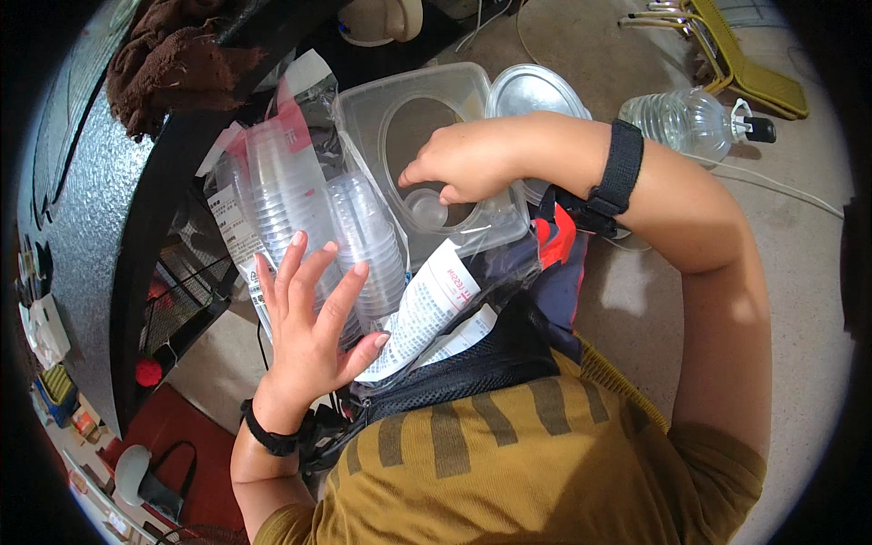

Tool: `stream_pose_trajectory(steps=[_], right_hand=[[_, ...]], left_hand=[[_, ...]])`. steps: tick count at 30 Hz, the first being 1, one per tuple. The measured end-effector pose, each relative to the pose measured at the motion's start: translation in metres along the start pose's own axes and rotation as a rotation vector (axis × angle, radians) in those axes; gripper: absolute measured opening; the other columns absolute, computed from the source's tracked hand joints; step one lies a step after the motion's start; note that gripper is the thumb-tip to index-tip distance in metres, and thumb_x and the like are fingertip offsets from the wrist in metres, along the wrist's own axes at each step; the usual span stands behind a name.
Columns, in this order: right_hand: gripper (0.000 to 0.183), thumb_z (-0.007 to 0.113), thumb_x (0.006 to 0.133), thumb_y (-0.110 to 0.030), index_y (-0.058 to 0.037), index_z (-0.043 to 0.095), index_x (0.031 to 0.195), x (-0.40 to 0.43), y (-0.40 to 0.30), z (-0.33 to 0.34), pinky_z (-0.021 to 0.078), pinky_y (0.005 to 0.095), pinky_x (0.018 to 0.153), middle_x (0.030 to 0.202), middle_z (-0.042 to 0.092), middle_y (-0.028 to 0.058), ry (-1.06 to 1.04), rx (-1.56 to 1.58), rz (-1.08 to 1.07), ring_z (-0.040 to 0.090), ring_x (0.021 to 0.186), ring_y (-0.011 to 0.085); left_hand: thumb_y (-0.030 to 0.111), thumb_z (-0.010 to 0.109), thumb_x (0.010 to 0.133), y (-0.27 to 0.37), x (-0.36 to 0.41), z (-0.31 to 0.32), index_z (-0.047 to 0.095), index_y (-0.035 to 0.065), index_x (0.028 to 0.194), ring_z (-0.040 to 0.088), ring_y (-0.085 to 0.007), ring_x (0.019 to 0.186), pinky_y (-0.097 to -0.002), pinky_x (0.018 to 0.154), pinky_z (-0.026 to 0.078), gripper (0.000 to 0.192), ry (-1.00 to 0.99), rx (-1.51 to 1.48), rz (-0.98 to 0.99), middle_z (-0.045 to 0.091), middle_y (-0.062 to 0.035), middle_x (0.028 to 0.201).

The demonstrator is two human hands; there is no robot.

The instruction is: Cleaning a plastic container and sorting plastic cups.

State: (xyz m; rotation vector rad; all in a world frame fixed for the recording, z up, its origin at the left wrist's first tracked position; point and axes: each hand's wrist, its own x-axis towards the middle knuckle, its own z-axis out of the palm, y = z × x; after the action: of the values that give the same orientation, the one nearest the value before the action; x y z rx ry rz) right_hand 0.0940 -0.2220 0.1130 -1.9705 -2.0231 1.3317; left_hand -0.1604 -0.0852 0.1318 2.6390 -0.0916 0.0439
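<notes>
Stacks of clear plastic cups [283, 197] lie in an opened plastic bag on my lap, with a shorter stack [364, 238] beside them. Spread over the near part of the stacks is my left hand [310, 320], its fingers apart. My right hand [456, 163] is above the round opening of a translucent plastic container [470, 78], its index finger extended. Below its fingers, within the opening, a small clear round cup [427, 208] shows. Printed white paper [436, 293] forms part of the bag near my waist.
Right of the container stands a round silvery lid [535, 92]. A large water bottle [681, 122] lies on the floor near a yellow folding chair [749, 61]. At left are a dark glossy table [102, 225], a brown cloth [170, 68] and a black mesh basket [184, 293].
</notes>
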Motion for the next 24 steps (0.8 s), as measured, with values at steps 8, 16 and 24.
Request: stream_pose_trajectory(steps=[8, 16, 24], right_hand=[[0.029, 0.059, 0.08, -0.022, -0.0053, 0.062, 0.103, -0.015, -0.031, -0.031, 0.0497, 0.0422, 0.069, 0.085, 0.065, 0.0175, 0.569, 0.001, 0.011, 0.063, 0.078, 0.0334], [0.047, 0.056, 0.086, -0.047, -0.0039, 0.06, 0.104, 0.013, -0.039, -0.018, 0.0472, 0.0387, 0.062, 0.075, 0.062, 0.0179, 0.448, 0.265, -0.034, 0.062, 0.07, 0.0298], [0.044, 0.064, 0.083, -0.044, -0.007, 0.057, 0.105, -0.002, -0.031, -0.03, 0.0335, 0.0225, 0.047, 0.058, 0.043, -0.0038, 0.664, 0.507, 0.093, 0.039, 0.052, 0.0046]], left_hand=[[0.045, 0.065, 0.074, 0.001, 0.002, -0.002, 0.055, 0.0147, 0.122, 0.027, -0.0393, 0.132, -0.058, 0.107, 0.004, 0.058, -0.01, -0.009, 0.003, 0.044, -0.0152, 0.13], [0.044, 0.065, 0.074, 0.002, -0.001, 0.001, 0.055, 0.0144, 0.124, 0.027, -0.0386, 0.132, -0.0569, 0.108, 0.004, 0.058, 0.018, -0.008, 0.005, 0.044, -0.0139, 0.132], [0.045, 0.064, 0.075, 0.0, 0.0, 0.0, 0.055, 0.0122, 0.124, 0.029, -0.0379, 0.132, -0.0571, 0.108, 0.003, 0.06, 0.017, 0.001, 0.015, 0.047, -0.0126, 0.13]])
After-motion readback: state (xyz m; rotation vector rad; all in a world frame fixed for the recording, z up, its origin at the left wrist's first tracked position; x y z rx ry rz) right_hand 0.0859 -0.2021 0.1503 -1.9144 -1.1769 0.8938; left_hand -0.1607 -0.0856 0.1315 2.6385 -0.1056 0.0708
